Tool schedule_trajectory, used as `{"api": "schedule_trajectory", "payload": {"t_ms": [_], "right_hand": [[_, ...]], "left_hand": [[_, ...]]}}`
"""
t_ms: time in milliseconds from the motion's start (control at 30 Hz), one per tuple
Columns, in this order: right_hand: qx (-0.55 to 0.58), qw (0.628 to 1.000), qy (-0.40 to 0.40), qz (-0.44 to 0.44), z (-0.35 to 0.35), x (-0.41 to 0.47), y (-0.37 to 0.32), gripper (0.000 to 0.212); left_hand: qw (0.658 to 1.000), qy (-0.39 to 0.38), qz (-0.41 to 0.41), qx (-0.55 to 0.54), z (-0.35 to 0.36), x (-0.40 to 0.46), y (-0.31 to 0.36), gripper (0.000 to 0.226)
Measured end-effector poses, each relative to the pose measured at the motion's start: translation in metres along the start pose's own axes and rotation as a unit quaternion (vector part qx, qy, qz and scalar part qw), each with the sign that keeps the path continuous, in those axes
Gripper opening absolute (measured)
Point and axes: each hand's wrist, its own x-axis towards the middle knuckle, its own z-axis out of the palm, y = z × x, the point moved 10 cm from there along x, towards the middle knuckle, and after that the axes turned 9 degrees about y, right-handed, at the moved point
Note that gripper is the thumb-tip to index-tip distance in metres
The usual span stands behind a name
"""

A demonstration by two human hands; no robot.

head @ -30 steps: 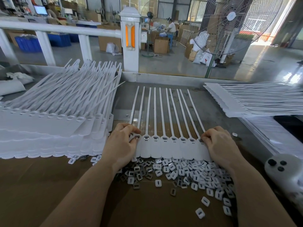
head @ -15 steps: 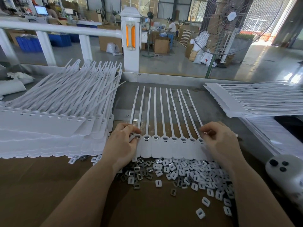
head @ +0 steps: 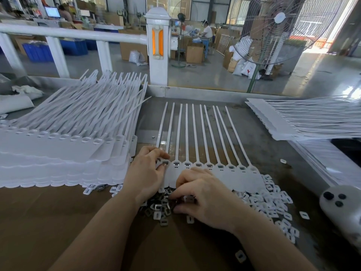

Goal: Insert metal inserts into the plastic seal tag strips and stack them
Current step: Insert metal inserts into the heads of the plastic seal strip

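Note:
A white seal tag strip [head: 224, 173] lies flat in front of me, its several thin tails pointing away and dark inserts showing in its heads. My left hand [head: 144, 177] pinches the strip's leftmost head between thumb and fingers. Along the strip's near edge lies a pile of small white and metal inserts [head: 269, 200]. My right hand [head: 203, 196] is curled over the grey metal inserts [head: 162, 208] at the pile's left end. Its fingertips dig in there and close on some of them.
A tall stack of white tag strips [head: 58, 149] fills the left side, touching my left hand's side of the work spot. Another stack [head: 293, 122] lies at the right rear. A white device with three dark buttons [head: 343, 208] sits at the right edge. A white railing post [head: 158, 45] stands behind the table.
My right hand left the strip's right end and moved left and nearer, down into the metal inserts. My left hand stayed on the leftmost head.

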Motion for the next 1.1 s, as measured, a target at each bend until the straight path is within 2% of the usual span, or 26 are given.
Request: {"api": "schedule_trajectory", "payload": {"t_ms": [233, 467, 567, 633, 733, 833, 933, 1100], "right_hand": [[0.002, 1.000, 0.015, 0.003, -0.002, 0.000, -0.001, 0.020], [0.051, 0.998, 0.036, 0.019, -0.006, 0.000, 0.003, 0.003], [0.133, 0.983, 0.089, 0.086, -0.022, -0.004, 0.024, 0.007], [0.163, 0.965, 0.161, 0.131, -0.043, -0.012, 0.046, 0.012], [0.113, 0.935, 0.268, 0.204, -0.075, -0.032, 0.085, 0.016], [0.019, 0.909, 0.320, 0.266, -0.096, -0.054, 0.114, 0.012], [-0.070, 0.895, 0.317, 0.305, -0.105, -0.069, 0.129, 0.013], [-0.133, 0.876, 0.273, 0.374, -0.105, -0.081, 0.148, 0.009]], "left_hand": [[1.000, -0.001, -0.003, 0.002, 0.000, -0.001, 0.000, 0.013], [1.000, -0.005, -0.007, -0.002, 0.001, -0.001, 0.001, 0.014], [1.000, -0.005, -0.006, 0.001, 0.000, 0.000, 0.001, 0.014], [1.000, -0.005, -0.004, 0.005, 0.000, -0.001, 0.001, 0.014], [1.000, -0.007, -0.004, 0.007, 0.000, -0.001, 0.001, 0.015], [1.000, -0.006, -0.006, 0.009, 0.000, -0.001, 0.000, 0.016], [1.000, -0.007, -0.010, 0.006, 0.000, -0.001, 0.000, 0.015], [1.000, -0.009, -0.013, 0.004, 0.000, -0.001, -0.001, 0.015]]}}
